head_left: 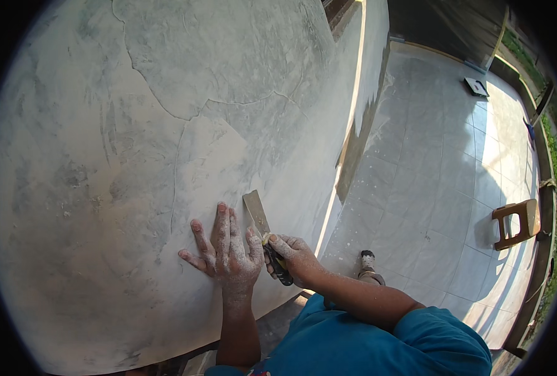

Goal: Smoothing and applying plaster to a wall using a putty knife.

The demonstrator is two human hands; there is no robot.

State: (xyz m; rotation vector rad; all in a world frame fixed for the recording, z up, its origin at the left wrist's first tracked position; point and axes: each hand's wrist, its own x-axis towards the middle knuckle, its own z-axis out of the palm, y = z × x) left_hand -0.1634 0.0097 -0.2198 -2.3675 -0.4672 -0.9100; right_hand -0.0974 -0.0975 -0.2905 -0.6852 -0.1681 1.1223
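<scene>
My left hand lies against a plastered wall, fingers spread and dusted with white powder. Just to its right, my right hand is wrapped around the dark handle of a putty knife. The knife's flat metal blade points up and slightly left, close to the wall; whether its edge touches cannot be made out. Grey and whitish patches cover the wall, and a thin crack-like ridge runs across its upper part.
Right of the wall spreads a grey tiled floor with white specks. A brown plastic stool stands near the far right edge. Further up lies a black-and-white flat object. Dark sheeting hangs at the top.
</scene>
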